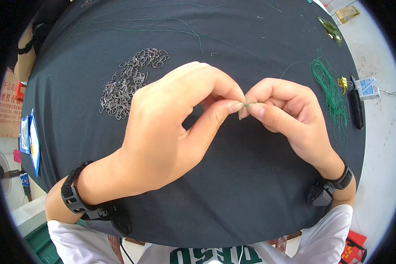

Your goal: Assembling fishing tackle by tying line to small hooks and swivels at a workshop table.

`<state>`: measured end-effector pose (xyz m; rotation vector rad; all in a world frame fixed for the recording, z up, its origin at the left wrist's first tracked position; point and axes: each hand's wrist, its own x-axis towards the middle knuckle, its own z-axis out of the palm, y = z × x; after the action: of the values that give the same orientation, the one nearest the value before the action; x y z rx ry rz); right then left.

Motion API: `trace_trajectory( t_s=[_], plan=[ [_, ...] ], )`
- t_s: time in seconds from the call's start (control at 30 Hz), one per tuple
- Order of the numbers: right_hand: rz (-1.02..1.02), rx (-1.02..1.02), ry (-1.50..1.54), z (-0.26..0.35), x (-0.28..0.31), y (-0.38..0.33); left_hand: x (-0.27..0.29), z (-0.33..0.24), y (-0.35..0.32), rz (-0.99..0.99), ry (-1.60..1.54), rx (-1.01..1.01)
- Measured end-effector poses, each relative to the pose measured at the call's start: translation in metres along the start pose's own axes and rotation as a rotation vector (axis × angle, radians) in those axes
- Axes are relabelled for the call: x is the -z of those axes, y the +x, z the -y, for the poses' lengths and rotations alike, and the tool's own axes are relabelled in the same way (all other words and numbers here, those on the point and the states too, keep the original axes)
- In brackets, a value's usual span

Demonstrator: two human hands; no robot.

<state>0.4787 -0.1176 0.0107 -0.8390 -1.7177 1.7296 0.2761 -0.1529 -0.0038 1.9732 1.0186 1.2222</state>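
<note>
left hand: thumb and forefinger pinched on a short green thread | right hand: pinching the same thread, fingertips meeting | thread above the black-clothed table | pile of metal clips behind left hand | green thread bundle near right hand

A black cloth covers the round table. A pile of small metal wire clips lies at far left on it. A bundle of green thread lies at right, with a yellow binder clip and a black pen-like tool just beside it. Loose green strands run along the far side. A green scissors-like tool lies at far right.
</note>
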Motion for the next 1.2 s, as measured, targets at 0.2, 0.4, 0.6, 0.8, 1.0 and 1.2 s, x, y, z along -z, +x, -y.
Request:
trace_trajectory(
  t_s=[0.2, 0.4, 0.6, 0.8, 1.0, 1.2],
  plan=[
    [-0.023, 0.002, -0.014, 0.0065, -0.0021, -0.0037, 0.0023, -0.0005, 0.0025, -0.005, 0.113, -0.103],
    [-0.028, 0.043, -0.221, 0.0060, -0.0019, -0.0059, 0.0021, 0.0001, 0.0033, -0.052, 0.192, -0.200],
    [-0.047, 0.040, -0.252, 0.0077, -0.0032, -0.0071, 0.0014, -0.0010, 0.0029, -0.052, 0.167, -0.150],
    [-0.035, 0.036, -0.288, 0.0072, -0.0029, -0.0068, 0.0010, -0.0013, 0.0023, -0.062, 0.175, -0.151],
    [-0.036, 0.024, -0.273, 0.0069, -0.0026, -0.0068, 0.0011, 0.0002, 0.0033, -0.074, 0.197, -0.196],
    [-0.024, -0.026, -0.183, 0.0092, -0.0015, -0.0049, 0.0019, 0.0063, 0.0047, -0.084, 0.220, -0.279]
  ],
)
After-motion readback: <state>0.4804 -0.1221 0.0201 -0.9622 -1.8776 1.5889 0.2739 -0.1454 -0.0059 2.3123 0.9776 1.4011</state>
